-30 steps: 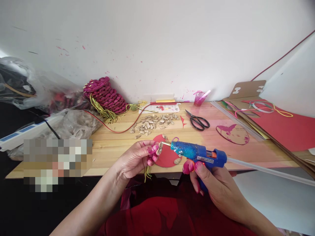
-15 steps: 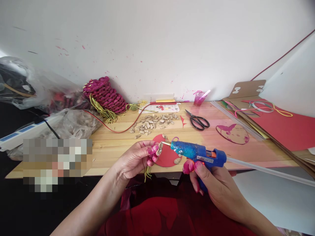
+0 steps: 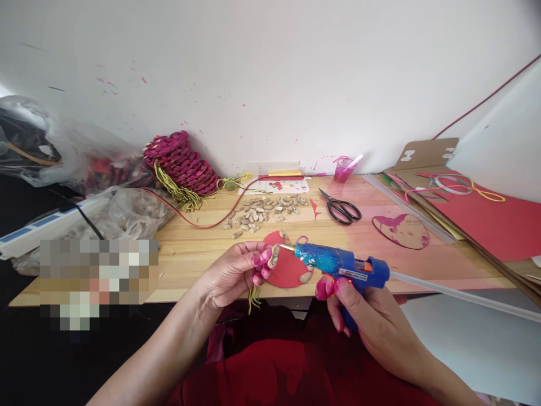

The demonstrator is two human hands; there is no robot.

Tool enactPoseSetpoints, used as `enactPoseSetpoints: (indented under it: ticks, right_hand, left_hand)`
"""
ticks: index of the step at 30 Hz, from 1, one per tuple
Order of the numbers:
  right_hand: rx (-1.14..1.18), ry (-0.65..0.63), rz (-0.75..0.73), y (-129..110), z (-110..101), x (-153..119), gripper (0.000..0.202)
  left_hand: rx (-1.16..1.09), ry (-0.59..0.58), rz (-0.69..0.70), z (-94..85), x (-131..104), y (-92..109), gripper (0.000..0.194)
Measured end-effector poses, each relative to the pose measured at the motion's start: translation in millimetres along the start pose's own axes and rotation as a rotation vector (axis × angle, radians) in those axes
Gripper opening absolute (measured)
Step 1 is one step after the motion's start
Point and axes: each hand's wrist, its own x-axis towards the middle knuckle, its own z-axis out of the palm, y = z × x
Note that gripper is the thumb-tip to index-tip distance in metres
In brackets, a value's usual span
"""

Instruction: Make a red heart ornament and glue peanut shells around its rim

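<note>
Between the pink-stained fingertips of my left hand is a single peanut, pinched upright. My right hand is wrapped round the handle of a blue glue gun. Its metal nozzle points left, close beside the peanut; whether they touch I cannot tell. A clear glue stick runs out of the gun's back end. Below both hands lies a red paper shape, partly hidden, with a few peanuts at its edge. Yellow-green strings hang under my left hand at the table edge.
Loose peanuts are spread behind the red shape. Black-handled scissors, a paint-marked cardboard heart and a pink cup are to the right. At the left are a magenta woven piece, a red cord and plastic bags.
The glue gun's nozzle has shifted very slightly to the right, away from the peanut. My left hand keeps its pinch almost unmoved.
</note>
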Motion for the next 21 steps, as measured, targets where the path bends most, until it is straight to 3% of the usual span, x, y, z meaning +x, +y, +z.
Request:
enactPoseSetpoints:
  ticks: [21]
  right_hand:
    - [-0.03,0.023,0.006,0.6,-0.5,-0.2,0.054]
  left_hand:
    - [-0.006,0.042,0.004,1.7,1.3,0.0,0.034]
